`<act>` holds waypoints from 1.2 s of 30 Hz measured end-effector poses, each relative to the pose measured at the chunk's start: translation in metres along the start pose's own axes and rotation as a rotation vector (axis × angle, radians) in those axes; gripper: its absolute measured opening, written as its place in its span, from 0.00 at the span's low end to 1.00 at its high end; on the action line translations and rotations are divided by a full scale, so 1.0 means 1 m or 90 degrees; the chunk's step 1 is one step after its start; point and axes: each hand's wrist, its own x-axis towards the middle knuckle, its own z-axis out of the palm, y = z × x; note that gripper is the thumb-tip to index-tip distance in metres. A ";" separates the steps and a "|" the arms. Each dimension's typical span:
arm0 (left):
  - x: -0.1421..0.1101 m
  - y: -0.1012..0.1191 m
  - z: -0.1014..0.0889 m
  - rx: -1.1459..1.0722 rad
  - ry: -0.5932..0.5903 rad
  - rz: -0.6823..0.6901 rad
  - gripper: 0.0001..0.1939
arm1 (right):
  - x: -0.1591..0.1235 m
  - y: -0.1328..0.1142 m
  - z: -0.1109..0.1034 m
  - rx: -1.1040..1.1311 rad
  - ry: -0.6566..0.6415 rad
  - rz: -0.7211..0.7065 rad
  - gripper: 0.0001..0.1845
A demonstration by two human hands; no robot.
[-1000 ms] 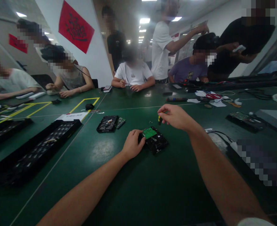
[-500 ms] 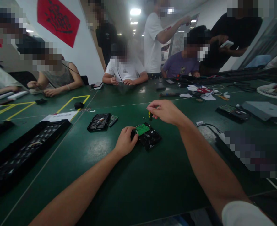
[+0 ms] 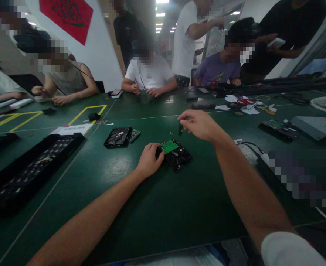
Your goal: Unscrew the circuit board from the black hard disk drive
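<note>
A black hard drive (image 3: 181, 157) with a green circuit board (image 3: 169, 146) facing up lies on the green table. My left hand (image 3: 151, 159) grips its left edge, thumb on the near side and fingers at the far side. Above the table just beyond the drive, my right hand (image 3: 197, 123) pinches a small dark screwdriver (image 3: 180, 130) with a touch of yellow, held upright and apart from the drive; its tip is too small to make out. Tiny screws (image 3: 171, 133) are scattered beside it. To the left sit another hard drive (image 3: 118, 137) and a loose circuit board (image 3: 135, 135).
A long black tray (image 3: 41, 162) with small parts runs along the left, near a white paper (image 3: 73, 129). At right are another drive (image 3: 278, 130), a grey metal box (image 3: 314, 127) and a white power strip (image 3: 274, 168) with cables. Several people sit or stand across the table.
My right hand has lifted slightly and shifted a little right with the screwdriver. The left hand stays on the hard drive. The whole view has shifted slightly.
</note>
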 end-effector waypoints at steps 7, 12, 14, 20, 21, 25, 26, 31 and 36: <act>0.000 0.000 0.000 0.002 -0.002 -0.002 0.17 | -0.002 -0.002 -0.002 -0.022 0.028 -0.005 0.06; 0.000 0.000 0.000 -0.005 0.003 0.001 0.17 | -0.004 -0.008 -0.001 0.012 0.018 0.004 0.04; 0.000 0.000 0.001 -0.008 0.006 0.004 0.17 | -0.004 -0.011 0.000 0.023 0.011 0.006 0.04; 0.000 -0.001 0.002 -0.005 0.008 0.007 0.17 | -0.004 -0.012 -0.001 -0.019 0.019 -0.017 0.03; 0.000 -0.001 0.001 -0.004 0.008 0.007 0.17 | -0.004 -0.011 -0.002 -0.034 0.026 -0.020 0.03; 0.000 0.000 0.000 -0.005 0.010 0.013 0.16 | -0.004 -0.009 -0.004 -0.047 0.031 -0.025 0.05; 0.000 0.000 0.000 -0.006 0.011 0.015 0.16 | -0.004 -0.008 -0.003 -0.038 0.025 -0.031 0.05; 0.001 0.001 0.000 -0.009 0.012 0.014 0.15 | -0.003 -0.005 -0.001 0.007 -0.017 -0.030 0.06; 0.000 0.001 0.000 -0.007 0.013 0.012 0.16 | -0.003 -0.007 -0.002 -0.013 0.006 -0.009 0.04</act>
